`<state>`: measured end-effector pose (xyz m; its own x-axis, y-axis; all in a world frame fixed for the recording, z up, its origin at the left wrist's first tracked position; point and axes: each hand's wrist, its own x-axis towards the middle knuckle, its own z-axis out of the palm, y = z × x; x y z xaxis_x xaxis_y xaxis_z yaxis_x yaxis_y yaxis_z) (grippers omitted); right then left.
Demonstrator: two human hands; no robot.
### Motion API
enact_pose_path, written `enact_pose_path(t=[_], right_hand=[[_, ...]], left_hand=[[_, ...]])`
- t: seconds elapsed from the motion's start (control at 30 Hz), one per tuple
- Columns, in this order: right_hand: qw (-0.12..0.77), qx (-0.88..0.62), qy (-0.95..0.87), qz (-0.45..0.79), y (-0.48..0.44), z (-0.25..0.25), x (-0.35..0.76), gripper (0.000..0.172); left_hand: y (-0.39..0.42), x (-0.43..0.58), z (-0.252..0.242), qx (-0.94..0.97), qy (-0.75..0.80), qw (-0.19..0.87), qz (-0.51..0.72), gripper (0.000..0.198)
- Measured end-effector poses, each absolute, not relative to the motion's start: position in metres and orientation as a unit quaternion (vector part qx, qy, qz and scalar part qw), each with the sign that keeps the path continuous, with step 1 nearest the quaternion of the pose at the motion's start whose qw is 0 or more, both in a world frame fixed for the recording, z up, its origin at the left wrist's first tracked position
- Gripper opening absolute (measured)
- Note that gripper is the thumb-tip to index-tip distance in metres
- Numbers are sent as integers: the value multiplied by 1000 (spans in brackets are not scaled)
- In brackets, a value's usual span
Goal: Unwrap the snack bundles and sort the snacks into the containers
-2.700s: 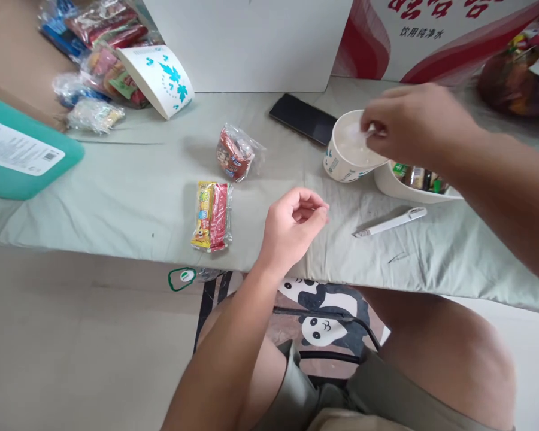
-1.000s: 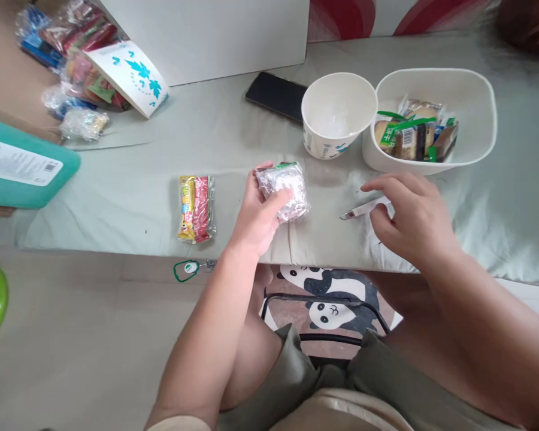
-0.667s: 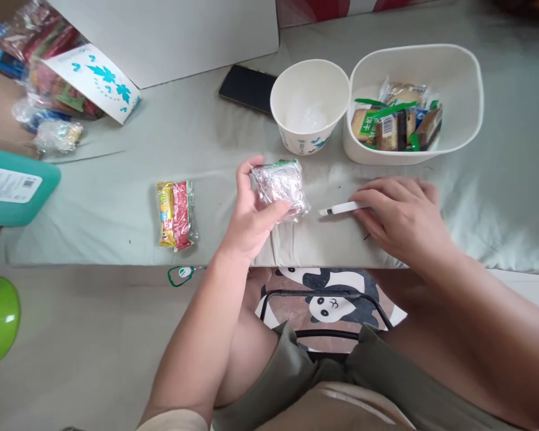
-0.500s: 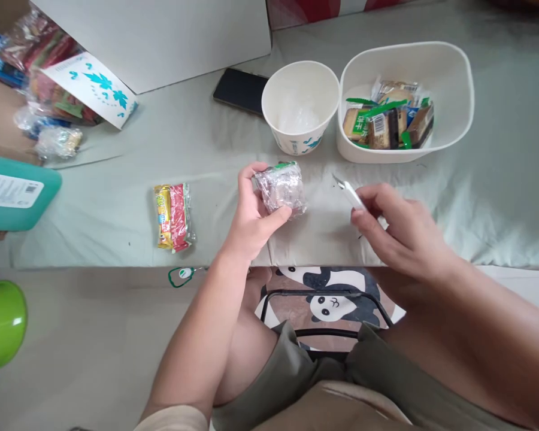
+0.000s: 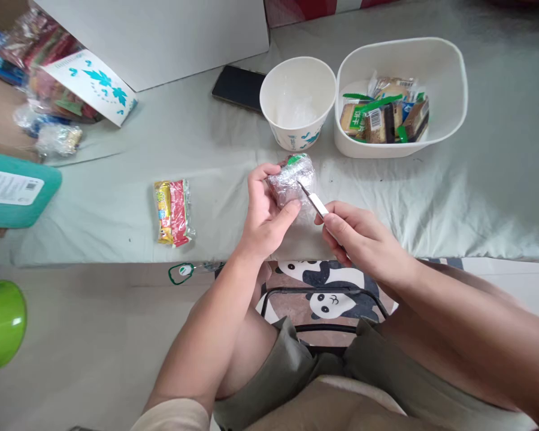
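My left hand [image 5: 269,212] grips a bundle of snack packets [image 5: 291,179] wrapped in clear plastic film, just over the cloth in front of the paper cup. A bit of green shows at the bundle's far end. Between the thumb and fingers of my right hand [image 5: 353,230] is a small white utility knife [image 5: 317,202]. Its dark blade tip lies at the film on the bundle's right side; whether it has cut in, I cannot tell. The white paper cup [image 5: 297,129] has crumpled clear film inside. To its right, a white plastic bin [image 5: 447,129] holds several wrapped biscuits [image 5: 381,123].
Left of my hands lie yellow and red snack packets [image 5: 174,212] in clear wrap. A black phone [image 5: 238,88] rests behind the cup. At the far left are a cardboard box [image 5: 2,120] of wrapped snacks and a teal container [image 5: 20,188]. The table's front edge runs below my wrists.
My right hand has moved left with the knife, bringing the blade to the wrapped bundle. My left hand has shifted slightly right and tilted the bundle.
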<state>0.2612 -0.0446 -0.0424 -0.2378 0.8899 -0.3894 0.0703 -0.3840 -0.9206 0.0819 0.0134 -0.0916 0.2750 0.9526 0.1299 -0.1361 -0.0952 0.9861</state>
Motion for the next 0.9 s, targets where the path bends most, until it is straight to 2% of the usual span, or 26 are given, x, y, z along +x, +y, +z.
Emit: enact_pose_path(t=[0.1, 0.3, 0.4, 0.5, 0.63, 0.7, 0.77, 0.83, 0.9], right_hand=[[295, -533, -480, 632, -45, -45, 259, 33], [226, -552, -573, 562, -42, -41, 264, 36], [249, -606, -666, 357, -34, -42, 280, 33], [230, -656, -707, 133, -23, -55, 300, 31], [208, -669, -713, 2, -14, -73, 318, 22], [215, -662, -718, -28, -14, -76, 318, 18], [221, -638, -737, -22, -16, -74, 313, 21], [221, -601, -768, 2, -19, -72, 305, 25], [222, -564, -795, 30, -22, -72, 296, 27]], left_hand=[[19, 75, -91, 561, 344, 544, 522, 56], [32, 48, -83, 519, 419, 504, 549, 53], [37, 41, -90, 513, 436, 487, 557, 50], [33, 44, -96, 521, 461, 485, 530, 50], [17, 56, -90, 579, 502, 459, 448, 44], [8, 57, -83, 630, 533, 393, 406, 42], [4, 52, -75, 675, 553, 299, 385, 45], [3, 44, -66, 727, 523, 242, 374, 56], [3, 36, -60, 794, 454, 232, 332, 70]])
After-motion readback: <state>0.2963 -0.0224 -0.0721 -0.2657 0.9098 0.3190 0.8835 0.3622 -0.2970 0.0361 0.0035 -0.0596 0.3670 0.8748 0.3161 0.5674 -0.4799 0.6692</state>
